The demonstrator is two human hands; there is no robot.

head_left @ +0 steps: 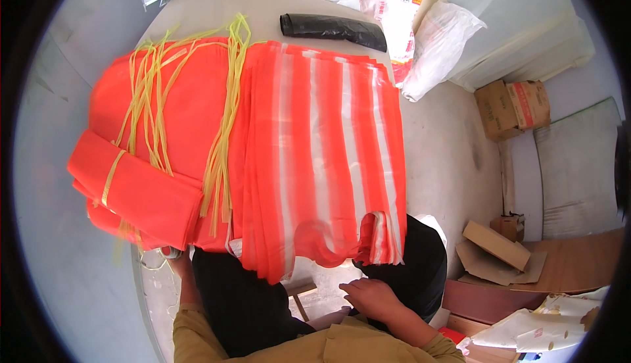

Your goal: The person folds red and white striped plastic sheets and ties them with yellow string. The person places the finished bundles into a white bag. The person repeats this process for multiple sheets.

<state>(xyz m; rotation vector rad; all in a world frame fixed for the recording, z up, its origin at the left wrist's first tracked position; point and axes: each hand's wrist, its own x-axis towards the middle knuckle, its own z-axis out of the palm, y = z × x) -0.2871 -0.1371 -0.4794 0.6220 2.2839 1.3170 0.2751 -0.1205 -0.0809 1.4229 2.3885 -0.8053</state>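
A thick stack of orange-red fabric pieces with silvery stripes lies before me, its near edge hanging over my lap. To its left is plain orange-red fabric. A folded orange-red bundle, tied with a yellow strip, rests on its near left part. Loose yellow strips are draped across the plain fabric. My left hand is low beside the bundle's near edge, mostly hidden under the fabric, next to a small roundish object I cannot make out. Holding nothing, my right hand hovers by my right thigh, fingers extended, apart from the striped stack.
A black plastic roll lies at the table's far side. White sacks are piled beyond it. Cardboard boxes stand against the right wall, with an opened carton nearer. A grey wall runs close on my left.
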